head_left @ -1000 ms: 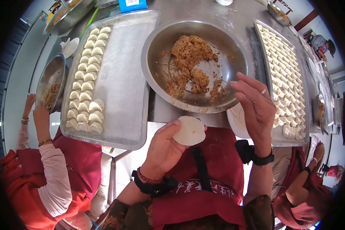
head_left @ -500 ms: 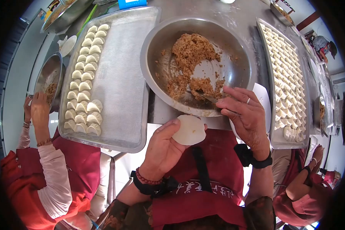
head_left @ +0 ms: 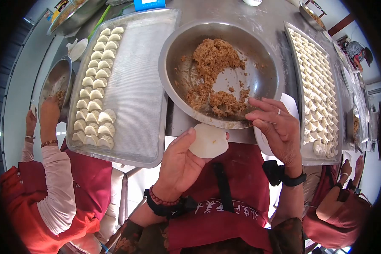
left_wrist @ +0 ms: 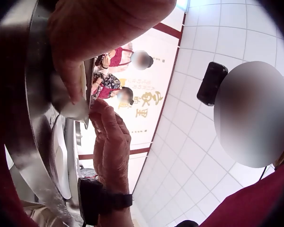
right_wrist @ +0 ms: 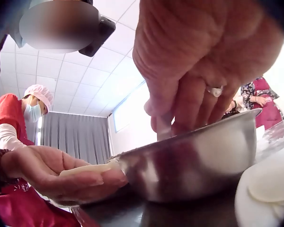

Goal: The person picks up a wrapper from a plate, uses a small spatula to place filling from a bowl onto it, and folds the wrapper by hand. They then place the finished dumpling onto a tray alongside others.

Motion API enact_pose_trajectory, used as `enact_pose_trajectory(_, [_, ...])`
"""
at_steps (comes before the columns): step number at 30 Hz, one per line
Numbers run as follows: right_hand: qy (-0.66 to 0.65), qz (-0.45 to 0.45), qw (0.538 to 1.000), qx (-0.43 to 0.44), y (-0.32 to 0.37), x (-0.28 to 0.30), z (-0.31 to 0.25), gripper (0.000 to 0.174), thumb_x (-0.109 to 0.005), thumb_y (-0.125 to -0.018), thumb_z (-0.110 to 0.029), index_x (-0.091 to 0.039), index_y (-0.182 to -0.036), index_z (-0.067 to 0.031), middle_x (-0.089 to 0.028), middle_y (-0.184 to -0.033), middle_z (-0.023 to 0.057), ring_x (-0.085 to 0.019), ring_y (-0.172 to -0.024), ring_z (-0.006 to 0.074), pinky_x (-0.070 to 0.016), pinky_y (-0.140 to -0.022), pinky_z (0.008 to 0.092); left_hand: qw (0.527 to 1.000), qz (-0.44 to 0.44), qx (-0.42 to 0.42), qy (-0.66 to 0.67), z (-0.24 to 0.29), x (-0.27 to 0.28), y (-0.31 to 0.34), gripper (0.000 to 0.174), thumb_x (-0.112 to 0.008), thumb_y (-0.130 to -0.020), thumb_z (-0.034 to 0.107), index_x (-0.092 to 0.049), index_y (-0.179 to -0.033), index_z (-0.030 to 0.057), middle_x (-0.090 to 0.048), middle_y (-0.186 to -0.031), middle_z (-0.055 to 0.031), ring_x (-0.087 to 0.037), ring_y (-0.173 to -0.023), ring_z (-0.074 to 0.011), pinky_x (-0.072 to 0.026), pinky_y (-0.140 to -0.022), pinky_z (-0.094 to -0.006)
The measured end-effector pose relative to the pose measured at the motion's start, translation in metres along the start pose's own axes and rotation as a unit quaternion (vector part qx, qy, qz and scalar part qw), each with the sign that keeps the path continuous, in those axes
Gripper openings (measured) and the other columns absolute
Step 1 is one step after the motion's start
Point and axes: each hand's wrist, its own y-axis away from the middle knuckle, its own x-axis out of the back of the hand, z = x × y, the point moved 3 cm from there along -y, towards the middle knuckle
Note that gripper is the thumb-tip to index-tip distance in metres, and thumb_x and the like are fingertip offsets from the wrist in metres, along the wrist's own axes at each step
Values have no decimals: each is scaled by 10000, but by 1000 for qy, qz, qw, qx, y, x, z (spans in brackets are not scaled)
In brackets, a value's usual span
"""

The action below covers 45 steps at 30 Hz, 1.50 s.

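My left hand (head_left: 178, 165) holds a round white dumpling wrapper (head_left: 208, 144) across its fingers, with the thumb at the wrapper's edge. A small smear of filling marks the wrapper. Just above it is a wide steel basin (head_left: 264, 53) with a brown minced filling (head_left: 216, 57). At the basin's near right rim, my right hand (head_left: 283, 134) grips a thin metal filling spatula (head_left: 242, 117), whose tip points toward the filling. In the right wrist view, the spatula's handle (right_wrist: 164, 128) shows between thumb and fingers, beside the basin wall (right_wrist: 194, 165).
On the left lies a metal tray (head_left: 142, 76) with rows of folded dumplings (head_left: 98, 83). Another tray full of dumplings (head_left: 315, 84) stands at the right. A white plate (head_left: 290, 103) with wrappers sits partly behind my right hand. People work on both sides.
My right hand has come down from over the basin to its near right rim, with the spatula dipping into the filling on the way. The left hand stays nearly still with the wrapper.
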Motion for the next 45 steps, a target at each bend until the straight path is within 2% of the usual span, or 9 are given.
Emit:
enact_pose_trajectory(12, [-225,60,967,-103,19,0,12,200,-604,-956,-131,-745,-1020,-5,-730,-1131,117,-552,-1252,285,-402,-1087,432,1000,-4,-22,0,5,-13,-1,496,-343,-1073,249,-312,-1451,-70,-465,-1439,-261,-472,-1328,-423,-386,-1132,-567])
enact_pose_trajectory(18, [-392,119,902,-133,35,-12,12,254,-568,-995,-184,-721,-1058,8,-698,-1174,192,-494,-1324,317,-374,-1121,459,1000,-14,-15,16,6,-18,6,513,-318,-1083,284,-303,-1454,-68,-469,-1434,-259,-468,-1329,-426,-379,-1134,-574])
enact_pose_trajectory(21, [-404,130,894,-145,44,-17,4,290,-567,-1002,-220,-713,-1060,23,-684,-1185,225,-476,-1338,321,-365,-1127,474,999,-17,-16,23,8,-21,10,534,-293,-1088,319,-301,-1455,-69,-474,-1428,-259,-464,-1331,-430,-379,-1133,-576])
enact_pose_trajectory(24, [-387,152,899,-136,53,-19,-2,291,-583,-990,-229,-708,-1062,24,-696,-1158,220,-514,-1303,315,-366,-1121,489,999,-14,-22,22,9,-22,14,560,-259,-1091,352,-304,-1452,-74,-481,-1421,-260,-469,-1327,-425,-383,-1130,-572])
enact_pose_trajectory(30, [-122,106,987,8,61,-16,-33,263,-630,-947,-254,-717,-1033,-20,-739,-1078,140,-640,-1174,345,-380,-1085,498,999,-22,-24,19,6,-21,14,603,-209,-1091,392,-324,-1439,-87,-482,-1415,-267,-490,-1310,-400,-388,-1134,-537])
enact_pose_trajectory(31, [-94,99,990,39,64,-17,-36,205,-677,-915,-236,-723,-1015,-62,-747,-1056,98,-650,-1171,330,-402,-1068,478,999,-29,-22,17,6,-22,14,609,-204,-1091,397,-328,-1437,-89,-482,-1414,-268,-491,-1310,-396,-385,-1136,-530])
enact_pose_trajectory(35, [91,69,983,144,73,-25,-55,148,-741,-852,-181,-720,-988,-125,-744,-1055,62,-660,-1156,270,-460,-1027,434,999,-12,-26,34,5,-23,15,607,-212,-1091,398,-333,-1434,-88,-490,-1405,-269,-479,-1321,-395,-362,-1150,-516])
enact_pose_trajectory(42, [153,35,971,179,87,-36,-66,118,-725,-862,-194,-714,-962,-133,-734,-1066,55,-659,-1155,267,-473,-1024,423,999,-11,-26,37,0,-14,15,539,-269,-1097,358,-386,-1383,-84,-531,-1370,-222,-529,-1274,-336,-405,-1124,-462])
enact_pose_trajectory(45, [98,34,985,135,90,-27,-62,158,-723,-864,-251,-718,-950,-120,-747,-1022,73,-668,-1140,287,-468,-1015,434,999,-7,-34,28,1,-9,14,531,-266,-1098,354,-392,-1377,-79,-534,-1367,-221,-534,-1270,-336,-411,-1120,-460])
